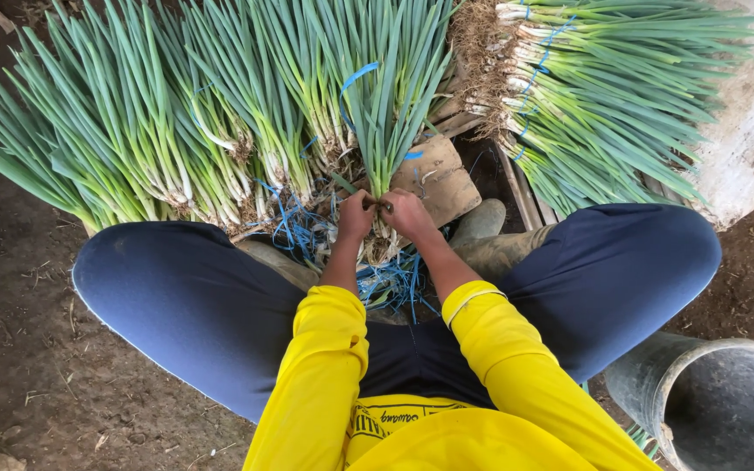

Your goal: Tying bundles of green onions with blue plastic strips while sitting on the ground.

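A bundle of green onions (386, 113) stands upright between my knees, with a blue plastic strip (355, 77) looped among its leaves. My left hand (355, 215) and my right hand (407, 214) are both closed around its lower stalks, close together, just above the roots. Loose blue strips (390, 283) lie on the ground under my hands. I wear yellow sleeves and dark blue trousers.
Several tied bundles of green onions (141, 131) lean in a row at the left. Another stack of green onions (604, 96) lies at the upper right on wooden slats. A brown board (442, 179) sits behind my hands. A grey bucket (717, 401) stands at the lower right on the dirt floor.
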